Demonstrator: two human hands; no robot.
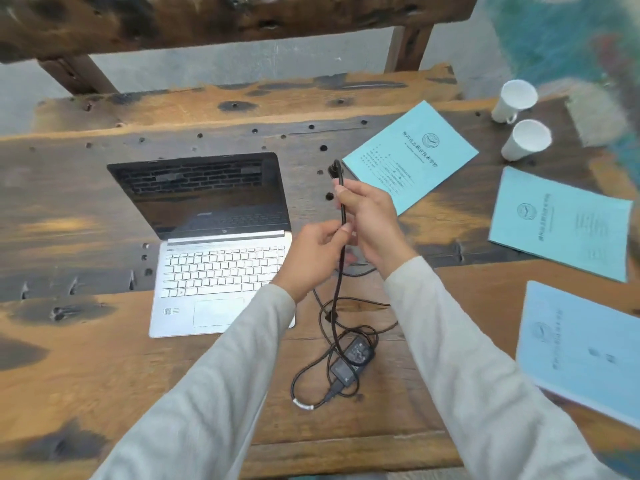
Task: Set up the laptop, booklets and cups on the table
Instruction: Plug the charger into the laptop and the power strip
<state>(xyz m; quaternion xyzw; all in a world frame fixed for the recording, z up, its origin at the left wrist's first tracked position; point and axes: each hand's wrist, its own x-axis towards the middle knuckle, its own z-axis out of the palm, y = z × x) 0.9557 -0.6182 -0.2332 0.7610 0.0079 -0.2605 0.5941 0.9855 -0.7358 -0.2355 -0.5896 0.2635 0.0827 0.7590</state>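
I see a black power cable (341, 209) rising above a worn wooden table (104, 368), its plug end uppermost. Lower down, the cable falls into loose loops on the tabletop, near a black power adapter brick (351, 358) lying flat there. A white band wraps the cable close to the brick. The tabletop is rough, with dark scorch-like patches and small round holes. Beyond its far edge I see a grey floor (225, 69) and a heavy dark wooden beam (207, 22) on slanted legs.
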